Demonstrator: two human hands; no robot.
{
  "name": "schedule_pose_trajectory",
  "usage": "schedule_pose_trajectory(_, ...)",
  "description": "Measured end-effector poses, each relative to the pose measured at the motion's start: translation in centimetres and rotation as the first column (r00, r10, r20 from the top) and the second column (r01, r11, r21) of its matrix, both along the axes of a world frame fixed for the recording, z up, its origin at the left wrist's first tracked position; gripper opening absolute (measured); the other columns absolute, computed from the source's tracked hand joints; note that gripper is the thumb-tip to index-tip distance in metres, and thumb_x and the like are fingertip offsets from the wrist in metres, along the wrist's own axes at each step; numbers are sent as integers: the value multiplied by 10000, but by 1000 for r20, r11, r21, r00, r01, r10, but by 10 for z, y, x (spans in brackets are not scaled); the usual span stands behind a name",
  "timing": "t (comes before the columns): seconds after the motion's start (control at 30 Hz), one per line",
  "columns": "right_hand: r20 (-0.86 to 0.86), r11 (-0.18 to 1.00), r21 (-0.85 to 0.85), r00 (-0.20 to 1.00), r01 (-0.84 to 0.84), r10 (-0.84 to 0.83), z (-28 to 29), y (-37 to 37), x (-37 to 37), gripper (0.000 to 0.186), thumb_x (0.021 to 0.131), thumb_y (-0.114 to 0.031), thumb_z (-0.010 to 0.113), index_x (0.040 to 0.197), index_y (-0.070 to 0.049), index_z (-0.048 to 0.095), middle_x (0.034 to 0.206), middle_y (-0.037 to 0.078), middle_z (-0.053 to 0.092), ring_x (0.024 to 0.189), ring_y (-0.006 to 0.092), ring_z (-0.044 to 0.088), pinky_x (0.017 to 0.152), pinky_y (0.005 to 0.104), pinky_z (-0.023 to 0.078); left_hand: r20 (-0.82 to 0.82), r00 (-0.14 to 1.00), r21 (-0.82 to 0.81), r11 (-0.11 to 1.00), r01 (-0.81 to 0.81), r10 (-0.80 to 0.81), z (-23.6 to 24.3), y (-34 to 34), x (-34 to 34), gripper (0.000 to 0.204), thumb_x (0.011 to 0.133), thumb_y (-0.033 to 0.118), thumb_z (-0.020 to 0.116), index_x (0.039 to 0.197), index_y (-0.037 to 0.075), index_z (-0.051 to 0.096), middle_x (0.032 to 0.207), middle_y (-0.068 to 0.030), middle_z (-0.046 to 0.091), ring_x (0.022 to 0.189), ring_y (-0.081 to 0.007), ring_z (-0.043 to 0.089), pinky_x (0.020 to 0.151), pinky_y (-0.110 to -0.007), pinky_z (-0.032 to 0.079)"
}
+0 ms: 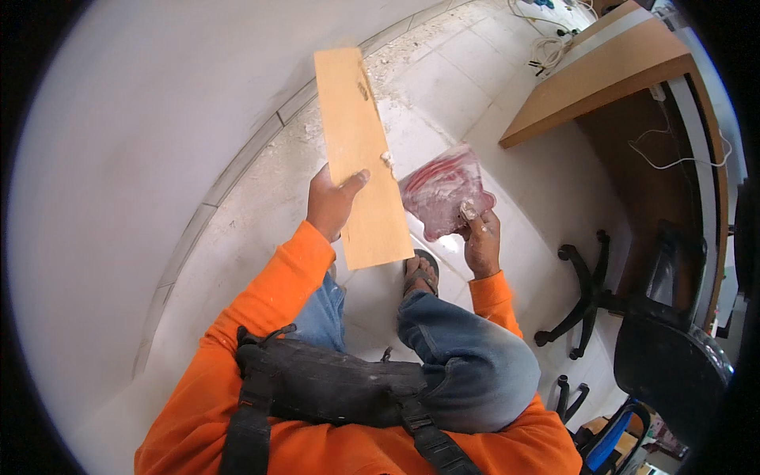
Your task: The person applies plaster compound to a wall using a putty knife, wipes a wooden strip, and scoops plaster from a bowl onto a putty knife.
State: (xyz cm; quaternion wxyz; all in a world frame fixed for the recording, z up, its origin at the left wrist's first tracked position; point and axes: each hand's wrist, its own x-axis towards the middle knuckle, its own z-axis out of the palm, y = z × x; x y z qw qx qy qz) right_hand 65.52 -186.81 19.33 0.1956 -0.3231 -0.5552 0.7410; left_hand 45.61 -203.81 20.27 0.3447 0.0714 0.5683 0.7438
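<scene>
1. Wooden plank [360,158], pale and flat, is up in front of the person; the left hand [331,202] is clamped on its lower half, thumb laid across the face, far end pointing toward the white wall [142,119].
2. Over on the other side, the right hand [480,241] pinches a clear plastic bag [445,194] by its lower edge, fingers closed around it.
3. What's in the bag? Red pieces show through the film, packed loosely; too blurred to say what kind they are.
4. Bag and plank sit just beside each other, the bag's edge close to the plank's right side; whether they touch, I cannot tell.
5. Progress, as I judge it: both items are picked up and in hand, nothing fixed or placed yet. The bag looks unopened from here.
6. Below, the person sits over a tiled floor [443,87] with dust along the wall's foot, a sandalled foot [421,271] between the knees.
7. Off to the right stands a wooden desk [602,79] and a black office chair [657,332].
</scene>
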Motion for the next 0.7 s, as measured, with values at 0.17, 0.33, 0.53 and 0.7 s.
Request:
schedule_pose_trajectory(0.17,-148,977,-112,969,183,-198,2,-5,4,274,882,-189,584,1059,16,542,955,90,603,821,200,624,703,367,566,16,999,-22,999,-34,34,0,4,8,330,822,53,617,1117,-56,519,1034,-120,617,886,-163,607,765,-286,498)
schedule_pose_trajectory(0.33,-185,976,-175,969,130,-163,7,-16,6,274,880,-190,587,1057,15,547,934,86,606,824,198,625,721,366,562,-15,998,28,998,-62,62,-2,14,9,335,820,44,610,1123,-56,506,1032,-128,613,901,-174,605,774,-289,498)
schedule_pose_trajectory(0.53,45,988,-91,991,-125,129,5,-28,6,230,879,-195,595,959,20,606,881,47,623,781,125,600,701,282,507,-144,986,-33,996,-88,83,-12,18,10,327,819,48,611,1107,-61,503,1025,-131,618,893,-170,608,770,-296,499)
schedule_pose_trajectory(0.7,56,984,53,985,-169,166,-1,-34,2,250,894,-211,574,1002,10,617,864,30,622,806,108,579,703,266,489,-159,986,-59,996,-60,50,-21,18,6,310,819,63,616,1084,-62,516,993,-130,634,852,-170,616,764,-296,496)
